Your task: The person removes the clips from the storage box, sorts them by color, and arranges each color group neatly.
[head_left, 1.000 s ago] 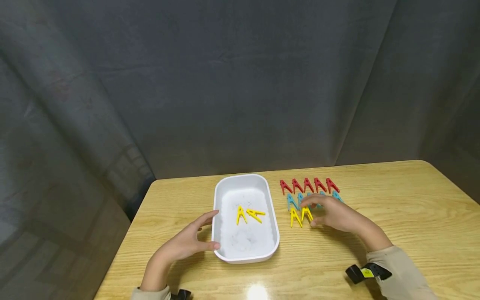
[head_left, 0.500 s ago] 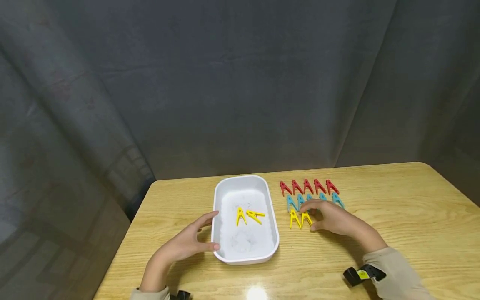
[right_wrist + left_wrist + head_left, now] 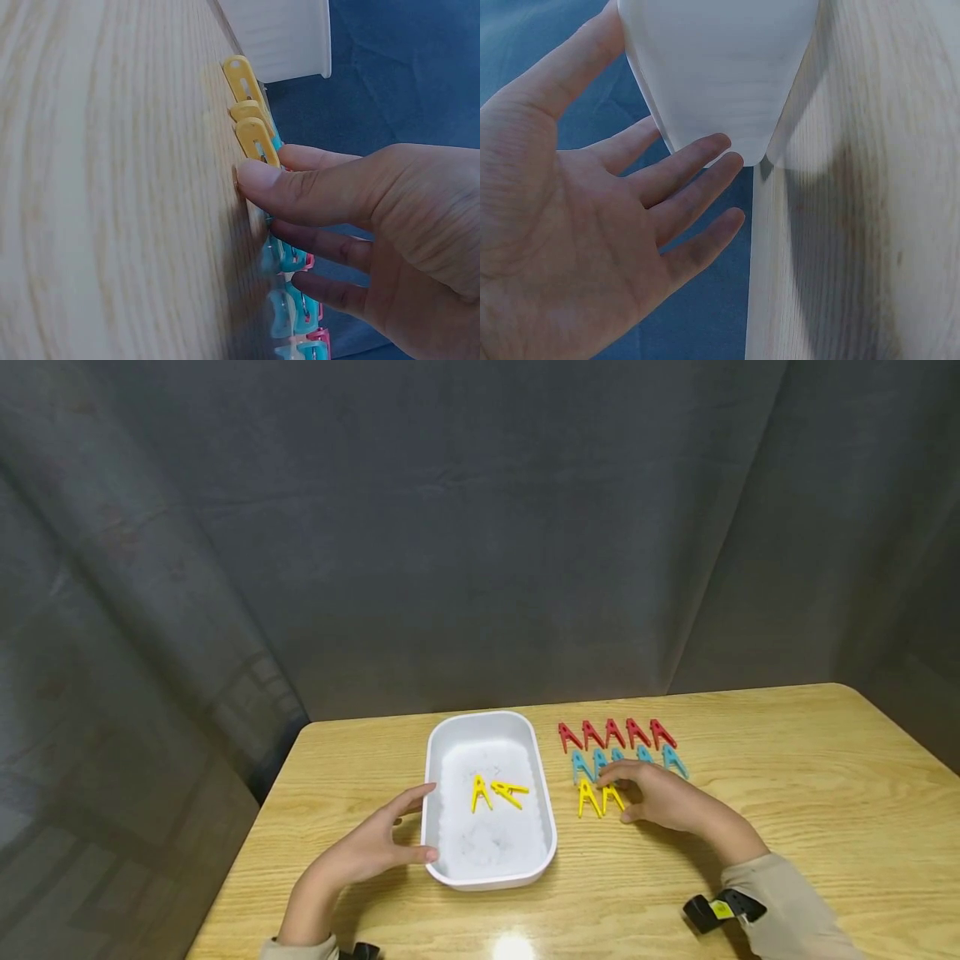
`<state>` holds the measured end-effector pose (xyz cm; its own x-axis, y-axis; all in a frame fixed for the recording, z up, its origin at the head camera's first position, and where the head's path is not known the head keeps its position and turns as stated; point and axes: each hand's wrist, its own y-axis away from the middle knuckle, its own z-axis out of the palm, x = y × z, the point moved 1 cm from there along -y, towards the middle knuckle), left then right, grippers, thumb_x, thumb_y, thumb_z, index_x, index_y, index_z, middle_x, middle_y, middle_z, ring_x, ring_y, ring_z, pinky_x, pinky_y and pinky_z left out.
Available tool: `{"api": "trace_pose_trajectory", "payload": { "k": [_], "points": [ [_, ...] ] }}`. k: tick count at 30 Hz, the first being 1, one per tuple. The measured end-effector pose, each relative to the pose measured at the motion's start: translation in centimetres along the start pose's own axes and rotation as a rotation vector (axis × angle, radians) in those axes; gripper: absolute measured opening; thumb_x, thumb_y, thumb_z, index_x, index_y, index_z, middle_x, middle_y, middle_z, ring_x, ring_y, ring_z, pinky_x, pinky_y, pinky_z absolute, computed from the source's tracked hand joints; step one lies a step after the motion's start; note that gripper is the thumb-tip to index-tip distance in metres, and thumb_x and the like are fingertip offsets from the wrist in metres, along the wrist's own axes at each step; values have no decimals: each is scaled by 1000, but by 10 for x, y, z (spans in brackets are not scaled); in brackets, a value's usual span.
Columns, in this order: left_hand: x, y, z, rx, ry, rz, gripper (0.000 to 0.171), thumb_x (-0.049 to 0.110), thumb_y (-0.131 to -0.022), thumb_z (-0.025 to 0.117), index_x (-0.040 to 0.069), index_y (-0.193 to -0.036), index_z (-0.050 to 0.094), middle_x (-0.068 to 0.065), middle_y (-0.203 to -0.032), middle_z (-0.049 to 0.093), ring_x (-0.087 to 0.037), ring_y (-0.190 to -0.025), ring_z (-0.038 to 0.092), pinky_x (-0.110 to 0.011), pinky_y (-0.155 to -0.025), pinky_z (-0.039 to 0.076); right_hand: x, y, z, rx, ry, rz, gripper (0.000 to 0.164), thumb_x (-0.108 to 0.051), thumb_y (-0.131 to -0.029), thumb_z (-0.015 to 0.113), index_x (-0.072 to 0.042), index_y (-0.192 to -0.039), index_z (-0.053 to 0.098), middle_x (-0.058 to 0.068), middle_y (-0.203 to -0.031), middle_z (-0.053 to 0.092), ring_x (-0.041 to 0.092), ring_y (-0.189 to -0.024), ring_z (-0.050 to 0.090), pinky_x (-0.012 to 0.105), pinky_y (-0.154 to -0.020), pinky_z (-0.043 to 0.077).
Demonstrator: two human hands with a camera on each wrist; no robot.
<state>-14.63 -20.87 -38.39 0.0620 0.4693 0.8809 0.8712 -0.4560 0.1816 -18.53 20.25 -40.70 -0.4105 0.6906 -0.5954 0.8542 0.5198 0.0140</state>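
Note:
In the head view, my left hand [image 3: 371, 843] is spread against the left side of a white tray [image 3: 491, 883], thumb near its front corner. The fingers [image 3: 697, 169] are fairly straight beside the tray wall in the left wrist view. Two yellow clothespins [image 3: 480, 793] lie inside the tray. To the right of it, my right hand [image 3: 663, 793] pinches the right one of two yellow clothespins [image 3: 612, 795] at the front of the rows. Its thumb [image 3: 260, 176] presses against that clip's near end. Another yellow clothespin [image 3: 588, 798] stands just left of it.
Behind the yellow pair runs a row of blue clothespins [image 3: 581, 767], partly hidden by my right hand. A row of red clothespins [image 3: 615, 733] lies farther back. The wooden table [image 3: 360, 768] ends at a dark grey curtain [image 3: 480, 568].
My right hand has come slightly toward me, and the yellow clothespin at its fingertips has shifted forward level with its neighbour. My left hand and the tray have stayed put.

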Motion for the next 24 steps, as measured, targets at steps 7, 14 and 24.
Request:
{"api": "trace_pose_trajectory", "payload": {
  "k": [7, 14, 24],
  "points": [
    [-2, -1, 1, 6, -20, -6, 88, 26, -83, 82, 11, -154, 32, -24, -151, 36, -45, -138, 33, -61, -101, 41, -1, 0, -1, 1, 0, 4, 45, -2, -78, 81, -7, -121, 67, 17, -131, 59, 36, -113, 58, 48, -92, 51],
    [-2, -1, 0, 11, -25, -8, 88, 27, -82, 83, 12, -154, 33, -23, -151, 37, -45, -138, 33, -61, -103, 39, -6, 2, -6, 24, 0, 10, 45, -4, -79, 82, -9, -120, 67, 12, -128, 62, 28, -104, 60, 44, -86, 53],
    [-1, -1, 1, 18, -32, -17, 87, 25, -83, 83, 13, -154, 34, -21, -152, 38, -43, -139, 33, -63, -105, 35, -20, 6, -15, 100, -32, 9, 39, 0, -84, 76, -5, -122, 66, 10, -124, 64, 30, -102, 61, 34, -75, 54]
  ]
}}
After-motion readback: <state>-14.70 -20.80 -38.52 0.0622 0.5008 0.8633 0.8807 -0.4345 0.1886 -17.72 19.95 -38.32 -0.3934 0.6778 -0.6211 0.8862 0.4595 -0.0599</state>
